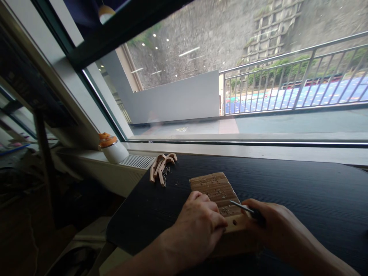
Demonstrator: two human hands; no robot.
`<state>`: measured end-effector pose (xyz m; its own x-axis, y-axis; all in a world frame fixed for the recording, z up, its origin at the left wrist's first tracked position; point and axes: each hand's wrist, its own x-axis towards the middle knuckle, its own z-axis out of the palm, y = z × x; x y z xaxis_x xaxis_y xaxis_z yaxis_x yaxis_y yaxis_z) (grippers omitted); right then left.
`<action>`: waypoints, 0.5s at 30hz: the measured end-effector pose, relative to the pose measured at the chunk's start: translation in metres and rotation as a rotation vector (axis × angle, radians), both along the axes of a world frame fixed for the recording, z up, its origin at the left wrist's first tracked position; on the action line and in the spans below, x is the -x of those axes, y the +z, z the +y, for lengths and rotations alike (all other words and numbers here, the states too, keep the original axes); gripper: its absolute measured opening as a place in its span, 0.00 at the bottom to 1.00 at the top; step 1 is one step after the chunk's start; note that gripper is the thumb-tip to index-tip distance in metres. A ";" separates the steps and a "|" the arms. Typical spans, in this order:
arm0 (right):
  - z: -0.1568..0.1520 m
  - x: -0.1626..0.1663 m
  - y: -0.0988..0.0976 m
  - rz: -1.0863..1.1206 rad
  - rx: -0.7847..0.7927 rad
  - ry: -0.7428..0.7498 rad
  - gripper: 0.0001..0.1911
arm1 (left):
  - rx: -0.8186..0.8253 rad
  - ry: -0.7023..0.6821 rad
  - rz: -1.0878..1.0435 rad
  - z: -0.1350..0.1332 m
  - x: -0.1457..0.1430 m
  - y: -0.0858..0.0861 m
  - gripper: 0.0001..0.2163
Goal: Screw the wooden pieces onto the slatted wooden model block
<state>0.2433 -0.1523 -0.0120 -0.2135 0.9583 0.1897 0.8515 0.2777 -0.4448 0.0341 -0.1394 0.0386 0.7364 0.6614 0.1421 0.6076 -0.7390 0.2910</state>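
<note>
- My left hand (201, 218) is closed, fingers curled under and thumb bent down on the left end of a pale wooden piece (241, 224).
- My right hand (270, 218) is wrapped round the dark handle of a slim metal tool (243, 207); its shaft juts out past my fingers to the left, above the wooden piece, and I can't tell whether the two touch.
- The wooden piece sits at the near end of a corrugated cardboard slab (211, 184), between my hands, with one round dark hole showing in it; my right hand hides its other end.
- The cardboard's top is pitted with clusters of small holes and torn bits, and it lies on the dark surface (301, 184) in front of me.
- Off to the left, near the surface's far corner, I have a little heap of curved wooden pieces (159, 168), some overlapping.
- Small metal fasteners (166, 171) lie scattered among and beside them, too small for me to say what kind.
- Past that corner, a white container (115, 151) with an orange top leans in my tilted view, beside a slatted vent (138, 161) below the window.
</note>
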 end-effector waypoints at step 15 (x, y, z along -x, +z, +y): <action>0.004 -0.001 0.005 -0.012 0.117 0.023 0.07 | 0.096 0.004 0.102 0.011 0.000 0.006 0.06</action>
